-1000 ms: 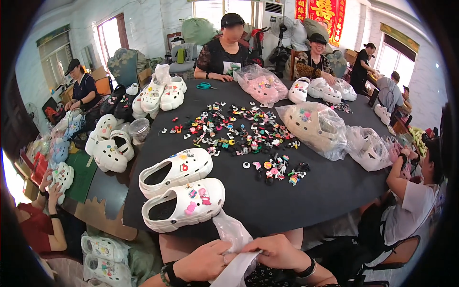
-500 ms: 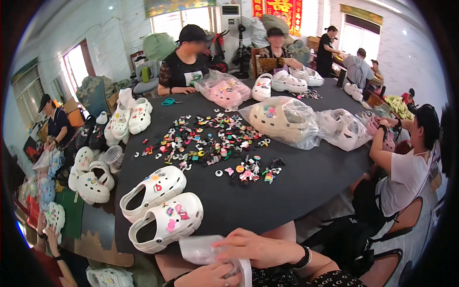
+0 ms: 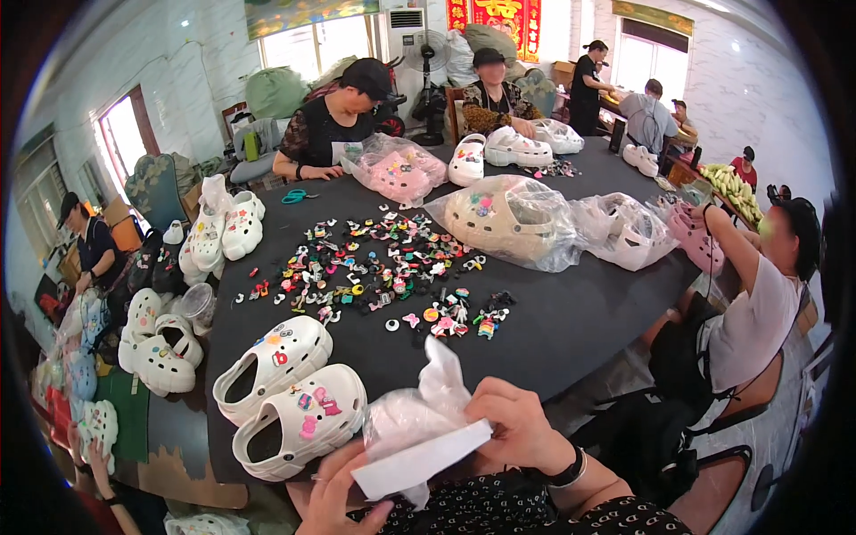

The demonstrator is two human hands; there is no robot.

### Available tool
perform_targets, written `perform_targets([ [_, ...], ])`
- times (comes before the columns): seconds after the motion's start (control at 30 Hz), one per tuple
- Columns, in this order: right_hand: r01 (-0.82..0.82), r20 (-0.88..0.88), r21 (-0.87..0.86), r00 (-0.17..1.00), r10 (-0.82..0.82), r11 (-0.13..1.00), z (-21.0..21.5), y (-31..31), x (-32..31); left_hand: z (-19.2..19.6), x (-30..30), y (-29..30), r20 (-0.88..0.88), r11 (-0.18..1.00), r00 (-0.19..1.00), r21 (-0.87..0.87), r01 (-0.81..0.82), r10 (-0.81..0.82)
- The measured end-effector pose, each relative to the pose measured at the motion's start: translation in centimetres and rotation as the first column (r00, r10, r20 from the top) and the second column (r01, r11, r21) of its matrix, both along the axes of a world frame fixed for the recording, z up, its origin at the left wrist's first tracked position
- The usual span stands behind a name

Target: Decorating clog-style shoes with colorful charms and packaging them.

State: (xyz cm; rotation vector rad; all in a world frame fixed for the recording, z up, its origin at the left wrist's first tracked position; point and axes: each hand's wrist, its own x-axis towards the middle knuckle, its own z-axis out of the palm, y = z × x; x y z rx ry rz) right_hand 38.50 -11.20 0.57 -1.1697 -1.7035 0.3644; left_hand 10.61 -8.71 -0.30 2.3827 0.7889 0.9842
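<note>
Plastic bag (image 3: 403, 417), clear with a flat white strip (image 3: 428, 457) along the side nearest you, is at the lower centre of the frame, raised between your hands. From the left, a round clear tub (image 3: 198, 305) stands beside loose white clogs (image 3: 162, 361); its contents are too small to tell. Rightward, in the lower left of the frame, a pair of charm-studded white clogs (image 3: 308, 419) sits side by side on the black table (image 3: 571, 330), toes to the upper right, probably to stay within your reach. Your left hand (image 3: 330, 501) grips the strip's left end, and a pile of charms (image 3: 374, 259) spreads at centre, perhaps loose so single pieces show. Above it, a clear bag (image 3: 401, 174) contains pink clogs. Your right hand (image 3: 522, 428) pinches the opposite end; this two-ended hold seems to keep the strip straight while the film bunches behind it. Farther right, a larger see-through bag (image 3: 513, 223) contains beige footwear, and a crumpled bag (image 3: 626, 234) beside it wraps white clogs.
</note>
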Motion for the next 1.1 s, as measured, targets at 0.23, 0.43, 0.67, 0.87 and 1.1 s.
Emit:
perform_targets([
  [0.23,0.188,0.042,0.194,0.979,-0.199,0.963,-2.4,0.5,-3.2,-4.9,1.3,-1.1,-0.027,0.802,0.948,-0.541,0.254,-0.318],
  [0.43,-0.052,0.114,0.311,0.993,0.017,0.949,-3.1,0.6,-6.7,-9.2,-0.5,-2.0,0.258,0.563,0.943,-0.756,0.334,-0.212],
  [0.67,-0.210,0.211,0.265,0.965,0.156,0.941,-4.1,0.3,-7.8,-10.3,-2.4,-1.6,0.523,0.502,0.836,-0.775,0.384,0.167],
  [0.87,-0.286,0.657,0.173,0.746,0.105,0.943,-4.5,-1.1,-8.8,-3.0,0.1,-0.8,0.394,0.752,0.856,-0.659,0.008,0.336],
  [1.1,-0.371,0.303,0.078,0.893,0.332,0.925,-3.9,0.0,-9.7,-5.6,-0.5,-0.4,0.544,0.705,0.683,-0.707,0.061,0.487],
])
